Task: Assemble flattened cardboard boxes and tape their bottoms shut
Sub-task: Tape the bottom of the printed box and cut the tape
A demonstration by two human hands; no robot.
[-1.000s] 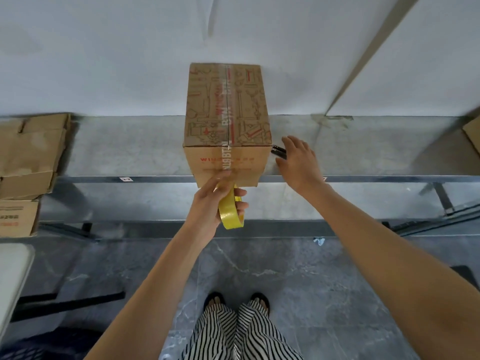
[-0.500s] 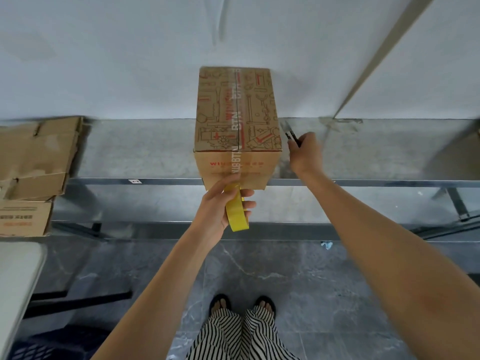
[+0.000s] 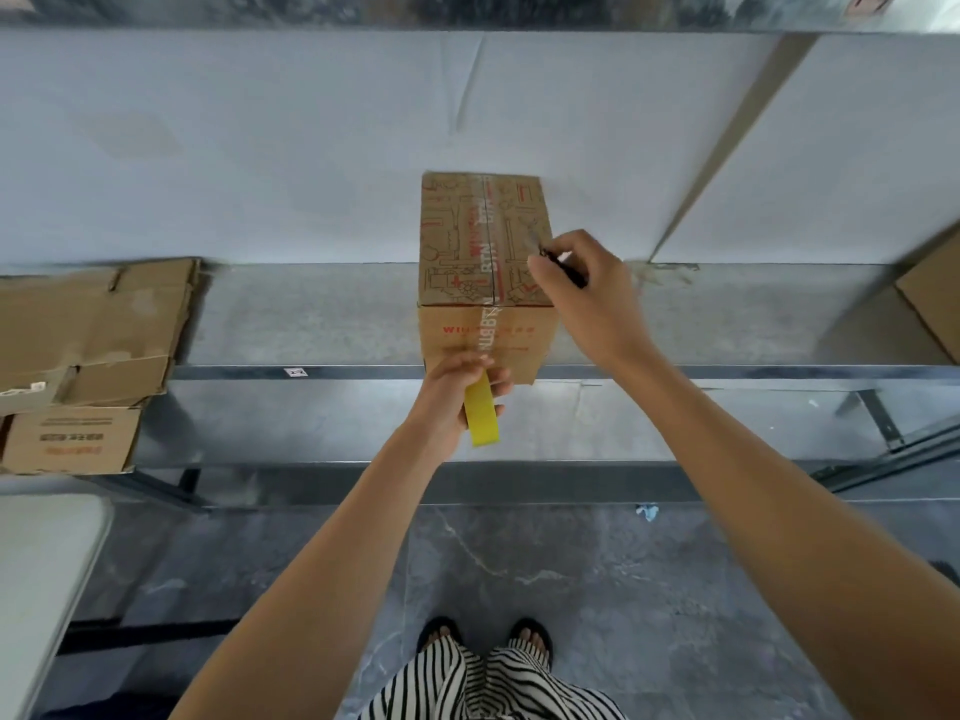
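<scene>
My left hand grips the yellow tape roll at the cardboard box's six o'clock; my right hand pinches a dark-handled tool at three o'clock.

The box stands mid-shelf with its far end close to the wall, so there is little room behind it. There is bare shelf on both sides, leftward to the stack of flattened cardboard and rightward to another carton. My right hand, gripping a dark tool, crowds the box's right top edge. My left hand, holding the tape roll, covers the front face.
</scene>
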